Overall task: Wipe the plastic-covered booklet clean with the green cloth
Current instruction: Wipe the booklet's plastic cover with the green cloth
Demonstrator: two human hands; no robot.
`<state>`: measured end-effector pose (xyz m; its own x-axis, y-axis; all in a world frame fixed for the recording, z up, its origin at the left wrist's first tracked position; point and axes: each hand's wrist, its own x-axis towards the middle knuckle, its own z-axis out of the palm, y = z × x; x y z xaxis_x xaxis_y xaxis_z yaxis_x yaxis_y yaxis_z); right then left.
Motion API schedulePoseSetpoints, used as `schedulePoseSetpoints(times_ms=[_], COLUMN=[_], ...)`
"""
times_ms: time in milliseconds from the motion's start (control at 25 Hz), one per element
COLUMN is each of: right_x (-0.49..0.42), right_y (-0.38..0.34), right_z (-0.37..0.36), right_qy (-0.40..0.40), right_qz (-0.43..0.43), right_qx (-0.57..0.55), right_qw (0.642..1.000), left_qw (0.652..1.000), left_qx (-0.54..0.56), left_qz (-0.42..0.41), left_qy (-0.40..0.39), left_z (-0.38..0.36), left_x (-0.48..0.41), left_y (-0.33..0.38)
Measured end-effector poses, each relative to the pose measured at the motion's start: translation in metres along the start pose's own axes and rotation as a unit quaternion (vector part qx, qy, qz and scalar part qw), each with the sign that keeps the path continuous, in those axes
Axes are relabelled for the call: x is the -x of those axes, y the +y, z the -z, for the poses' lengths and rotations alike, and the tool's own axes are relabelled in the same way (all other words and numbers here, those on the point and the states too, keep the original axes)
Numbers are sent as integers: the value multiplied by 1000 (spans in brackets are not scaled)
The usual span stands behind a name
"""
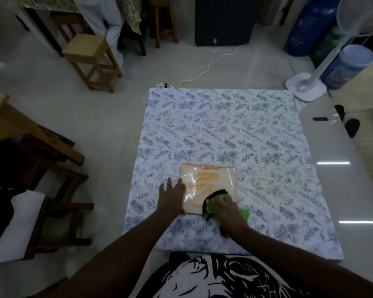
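Observation:
The plastic-covered booklet (211, 181), cream with orange writing and an orange top edge, lies flat on the floral-covered table (235, 130) near its front. My left hand (171, 196) rests flat, fingers spread, on the booklet's left edge. My right hand (225, 206) presses the green cloth (244, 214), which has a black border, onto the booklet's lower right corner. Part of the cloth is hidden under that hand.
A wooden stool (91, 59) stands on the tiled floor at the back left. Dark wooden furniture (41, 160) sits to the left of the table. A white fan base (306, 87) and a white cable (213, 65) lie behind the table. Blue containers (349, 65) stand at the back right.

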<state>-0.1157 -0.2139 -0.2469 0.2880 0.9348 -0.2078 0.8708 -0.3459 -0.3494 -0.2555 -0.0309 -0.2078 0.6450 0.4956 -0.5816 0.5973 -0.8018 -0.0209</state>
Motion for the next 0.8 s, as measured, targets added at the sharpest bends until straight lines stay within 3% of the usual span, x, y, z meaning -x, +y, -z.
schedulePoseSetpoints(times_ms=[40,80,240,280,360,440,480,600,640,720,800], right_x=[5,-5,-67,-61,-31,-18,-33,-79,-80,-57,-33], right_y=[6,20,24,6,-23,-12,0,5,-8,-29,-21], right_z=[0,9,38,33,8,1,10,33,26,-2,-7], right_qy=[-6,6,64,47,-11,-3,2,88,65,-11,-1], right_qz=[74,90,-170,-158,-11,116,92,-151,-163,-63,109], right_qx=[28,42,-11,-45,-64,-15,6,-49,-62,-67,-13], right_qw=[997,995,983,985,998,993,996,983,983,996,994], left_qw=[1000,1000,999,999,999,999,999,999,999,1000,1000], left_qx=[-2,-7,-35,-37,-45,-46,-38,-22,-18,-13,-6], left_qz=[1,1,12,15,23,22,23,30,30,25,21], left_qy=[-1,-1,17,14,19,14,9,16,14,12,14], left_z=[1,2,6,8,7,6,6,6,7,5,5], left_x=[0,-1,-2,-3,-4,-4,-5,-3,-3,-1,-1], left_y=[1,1,4,6,8,9,9,10,9,8,5])
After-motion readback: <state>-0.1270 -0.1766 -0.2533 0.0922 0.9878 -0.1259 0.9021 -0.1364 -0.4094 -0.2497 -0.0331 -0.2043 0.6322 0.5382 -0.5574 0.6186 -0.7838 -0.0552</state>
